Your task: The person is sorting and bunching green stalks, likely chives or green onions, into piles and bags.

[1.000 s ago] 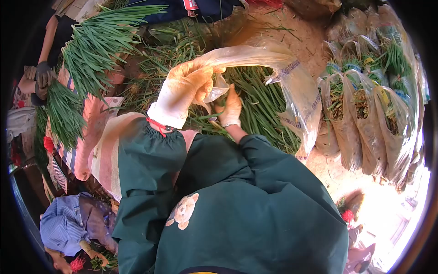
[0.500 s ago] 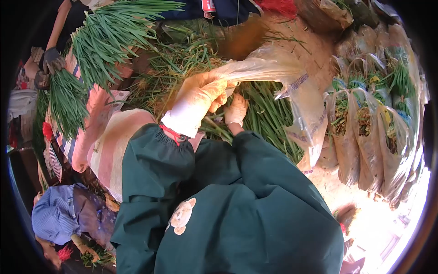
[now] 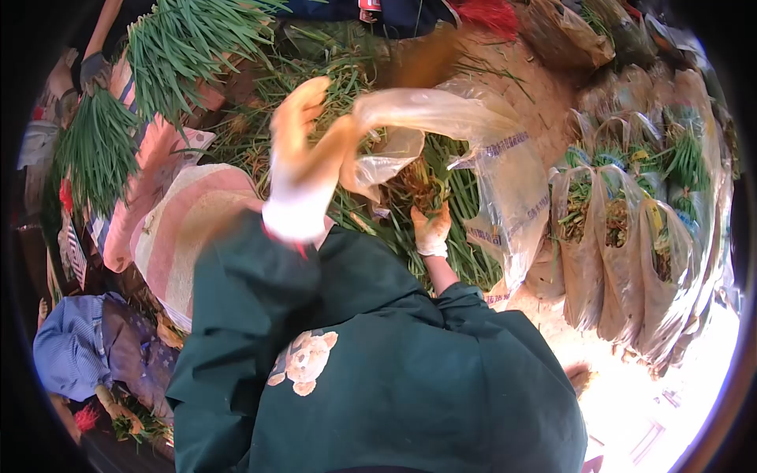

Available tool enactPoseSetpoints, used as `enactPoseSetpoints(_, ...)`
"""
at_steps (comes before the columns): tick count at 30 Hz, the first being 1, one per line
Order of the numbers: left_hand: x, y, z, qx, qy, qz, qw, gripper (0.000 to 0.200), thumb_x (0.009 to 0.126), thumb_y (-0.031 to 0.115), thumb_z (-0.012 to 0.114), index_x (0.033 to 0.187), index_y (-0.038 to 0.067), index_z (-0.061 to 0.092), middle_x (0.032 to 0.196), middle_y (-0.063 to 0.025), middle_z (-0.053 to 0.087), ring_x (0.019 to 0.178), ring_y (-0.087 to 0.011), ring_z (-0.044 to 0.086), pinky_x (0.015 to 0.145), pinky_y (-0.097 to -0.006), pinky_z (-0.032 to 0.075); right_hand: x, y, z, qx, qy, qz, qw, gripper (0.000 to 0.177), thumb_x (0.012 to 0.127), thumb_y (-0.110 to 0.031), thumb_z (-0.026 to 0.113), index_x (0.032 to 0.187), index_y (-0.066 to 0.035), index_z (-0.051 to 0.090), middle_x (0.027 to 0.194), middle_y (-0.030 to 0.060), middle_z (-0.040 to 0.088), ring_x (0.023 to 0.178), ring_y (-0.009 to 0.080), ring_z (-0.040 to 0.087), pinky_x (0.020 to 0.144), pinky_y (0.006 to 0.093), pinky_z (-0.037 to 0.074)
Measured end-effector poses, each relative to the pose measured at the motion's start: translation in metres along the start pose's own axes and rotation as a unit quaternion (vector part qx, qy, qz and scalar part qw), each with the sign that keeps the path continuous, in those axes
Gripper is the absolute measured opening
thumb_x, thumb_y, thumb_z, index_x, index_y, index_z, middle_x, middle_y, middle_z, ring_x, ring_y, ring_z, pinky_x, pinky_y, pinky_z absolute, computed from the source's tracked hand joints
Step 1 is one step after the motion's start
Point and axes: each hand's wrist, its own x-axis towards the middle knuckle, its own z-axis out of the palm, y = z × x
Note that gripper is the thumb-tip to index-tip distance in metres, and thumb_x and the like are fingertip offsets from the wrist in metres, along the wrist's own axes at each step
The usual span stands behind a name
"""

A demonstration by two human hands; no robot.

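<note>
My left hand (image 3: 303, 162), in a pale glove stained orange and smeared by motion, is raised with its fingers stretched apart. Its thumb is against the edge of a clear plastic bag (image 3: 512, 189) printed with blue characters. The bag arches to the right over a pile of long green leafy stalks (image 3: 465, 177), which look like chives or scallions. Lower down, my right hand (image 3: 431, 230), also gloved, rests among the stalks near their brownish ends, thumb and fingers apart. Part of the bag's edge hangs between the hands.
Filled plastic bags of bundled greens (image 3: 615, 229) stand at right. Loose stalks (image 3: 315, 79) litter the ground ahead. At upper left, a co-worker's gloved hand (image 3: 95, 72) holds green bunches (image 3: 98, 142). A striped sack (image 3: 197, 236) lies left; another person in blue (image 3: 79, 347) is lower left.
My left hand has loosened its pinch on the bag and swung up and left, fingers spreading. My right hand has moved down and right over the stalks. The bag's mouth has widened.
</note>
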Motion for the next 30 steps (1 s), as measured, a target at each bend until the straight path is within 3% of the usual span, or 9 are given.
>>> enactPoseSetpoints(3,-0.083,-0.005,0.002,-0.09,-0.345,0.17,0.918,0.044,0.075,-0.001,0.054,0.118,0.002,0.055,0.116,-0.0182,0.055,0.098,-0.0227,0.058,0.085,-0.0294,0.045,-0.009,-0.001,-0.012,-0.106,-0.002,-0.008,0.994,0.052,0.074,-0.011,0.071,0.119,-0.001,0.048,0.11,0.0081,0.061,0.097,0.0179,0.059,0.086,0.0297,0.047)
enactPoseSetpoints(4,-0.108,-0.002,0.015,-0.029,-0.441,0.012,0.897,0.047,0.079,0.005,0.056,0.125,0.001,0.049,0.121,-0.0176,0.053,0.105,-0.0239,0.056,0.09,-0.0318,0.044,-0.015,-0.004,-0.011,-0.201,-0.007,-0.037,0.979,0.052,0.074,-0.012,0.071,0.119,-0.001,0.048,0.109,0.0082,0.061,0.096,0.0182,0.06,0.086,0.0297,0.047)
enactPoseSetpoints(6,-0.145,-0.056,0.064,-0.097,-0.299,-0.304,0.9,0.033,0.08,0.016,0.055,0.109,-0.001,0.055,0.102,-0.0203,0.059,0.097,-0.0315,0.057,0.083,-0.0343,0.044,-0.022,-0.008,-0.009,-0.32,-0.026,-0.088,0.943,0.051,0.073,-0.013,0.07,0.119,-0.002,0.049,0.108,0.0085,0.062,0.094,0.0187,0.061,0.085,0.0297,0.048)
enactPoseSetpoints(7,-0.19,-0.128,0.107,-0.049,-0.073,-0.155,0.984,0.036,0.085,0.018,0.053,0.114,-0.003,0.052,0.105,-0.0242,0.057,0.1,-0.0344,0.055,0.087,-0.0347,0.041,-0.023,-0.01,-0.012,-0.33,-0.041,-0.078,0.94,0.051,0.075,-0.013,0.069,0.12,-0.003,0.048,0.11,0.0088,0.061,0.097,0.0192,0.06,0.086,0.0304,0.047)
enactPoseSetpoints(8,-0.153,-0.137,0.114,-0.137,-0.239,-0.319,0.907,0.049,0.093,0.017,0.051,0.134,-0.005,0.034,0.13,-0.0137,0.046,0.118,-0.0166,0.045,0.101,-0.0253,0.034,-0.025,-0.011,-0.016,-0.34,-0.056,-0.068,0.936,0.051,0.076,-0.013,0.069,0.121,-0.003,0.048,0.112,0.0092,0.06,0.099,0.0197,0.059,0.087,0.031,0.047)
enactPoseSetpoints(11,-0.163,-0.157,0.147,-0.019,-0.056,-0.187,0.981,0.043,0.093,0.038,0.047,0.108,-0.002,0.056,0.102,-0.0194,0.062,0.095,-0.0313,0.058,0.083,-0.0341,0.044,-0.032,-0.009,-0.026,-0.036,-0.093,0.049,0.994,0.056,0.082,-0.028,0.065,0.127,-0.003,0.044,0.122,0.0107,0.053,0.108,0.0245,0.053,0.094,0.036,0.043)
enactPoseSetpoints(13,-0.156,-0.158,0.15,-0.071,-0.085,-0.231,0.967,0.044,0.094,0.04,0.045,0.107,-0.001,0.057,0.097,-0.0177,0.062,0.09,-0.0295,0.058,0.08,-0.033,0.044,-0.035,-0.005,-0.028,0.136,-0.087,0.111,0.981,0.059,0.084,-0.035,0.062,0.13,-0.003,0.041,0.125,0.0113,0.05,0.111,0.0258,0.051,0.096,0.0372,0.042)
enactPoseSetpoints(24,-0.145,-0.157,0.151,-0.394,-0.246,-0.492,0.737,0.054,0.096,0.05,0.034,0.099,0.002,0.06,0.074,-0.008,0.064,0.063,-0.0195,0.059,0.06,-0.0271,0.046,-0.038,-0.02,0.025,-0.282,-0.062,-0.138,0.947,0.053,0.074,-0.009,0.07,0.121,-0.004,0.045,0.111,0.0104,0.056,0.096,0.0196,0.058,0.082,0.0308,0.047)
enactPoseSetpoints(30,-0.156,-0.149,0.145,-0.054,-0.345,-0.334,0.876,0.054,0.095,0.048,0.039,0.096,-0.001,0.061,0.083,-0.0149,0.066,0.088,-0.0282,0.061,0.074,-0.0355,0.044,-0.033,-0.034,0.015,-0.626,-0.069,-0.299,0.717,0.077,0.078,-0.025,0.07,0.139,-0.008,0.026,0.136,0.0226,0.038,0.133,0.0393,0.029,0.105,0.0495,0.026)
